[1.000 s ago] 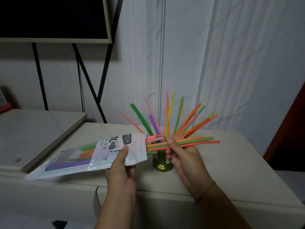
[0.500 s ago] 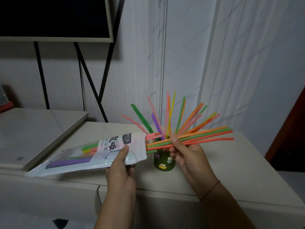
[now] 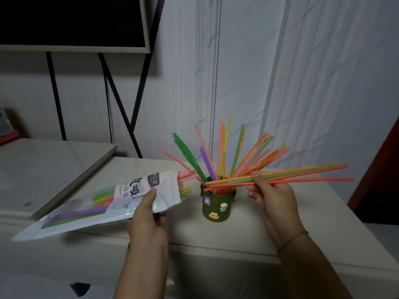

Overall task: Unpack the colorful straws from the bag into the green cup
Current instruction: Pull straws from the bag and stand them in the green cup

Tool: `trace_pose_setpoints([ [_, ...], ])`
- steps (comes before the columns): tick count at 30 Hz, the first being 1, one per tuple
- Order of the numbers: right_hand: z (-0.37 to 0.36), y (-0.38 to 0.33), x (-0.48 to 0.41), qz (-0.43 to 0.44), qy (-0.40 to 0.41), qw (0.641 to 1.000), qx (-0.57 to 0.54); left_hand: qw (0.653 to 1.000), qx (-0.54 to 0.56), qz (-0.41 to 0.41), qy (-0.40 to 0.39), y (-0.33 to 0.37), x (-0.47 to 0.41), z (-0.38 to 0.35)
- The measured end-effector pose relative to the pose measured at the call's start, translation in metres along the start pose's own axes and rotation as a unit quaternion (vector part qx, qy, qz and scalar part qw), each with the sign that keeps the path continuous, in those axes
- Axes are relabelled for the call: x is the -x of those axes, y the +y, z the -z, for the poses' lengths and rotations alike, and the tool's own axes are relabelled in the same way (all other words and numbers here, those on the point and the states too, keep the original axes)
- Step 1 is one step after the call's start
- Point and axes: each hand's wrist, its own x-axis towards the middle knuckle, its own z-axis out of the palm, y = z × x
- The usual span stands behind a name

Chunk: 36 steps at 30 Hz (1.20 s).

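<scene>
left hand (image 3: pixel 149 214) gripping bag (image 3: pixel 103 203), right hand (image 3: pixel 269 190) pinching straws (image 3: pixel 302 174) over green cup (image 3: pixel 218 207)

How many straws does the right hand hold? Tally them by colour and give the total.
In the right hand:
orange straw: 1
green straw: 1
red straws: 2
Total: 4

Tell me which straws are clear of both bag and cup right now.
The near-horizontal bunch pinched in the right hand; others stand fanned in the green cup or poke from the bag the left hand grips.
</scene>
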Motion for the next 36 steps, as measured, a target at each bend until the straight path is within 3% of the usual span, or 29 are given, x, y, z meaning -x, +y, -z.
trace_pose_setpoints([
  [8,0.001,0.012,-0.018,0.098,0.048,0.969,0.223,1.0,-0.009,0.009,-0.004,-0.005,0.003,0.001],
  [15,-0.015,0.035,-0.019,0.047,-0.053,0.938,0.339,0.999,-0.027,0.031,-0.003,-0.013,0.011,-0.002],
  [19,-0.013,0.029,-0.018,0.041,-0.061,0.955,0.289,0.999,-0.032,0.033,-0.002,-0.015,0.012,-0.003],
  [24,-0.007,0.015,-0.017,0.07,-0.002,0.977,0.202,0.999,-0.028,0.034,-0.01,-0.014,0.013,-0.003],
  [28,-0.008,0.018,-0.019,0.085,0.013,0.972,0.219,0.998,-0.036,0.043,-0.009,-0.018,0.017,-0.004],
  [36,-0.009,0.028,-0.021,0.042,-0.036,0.964,0.259,0.998,-0.043,0.047,-0.022,-0.022,0.022,-0.005],
])
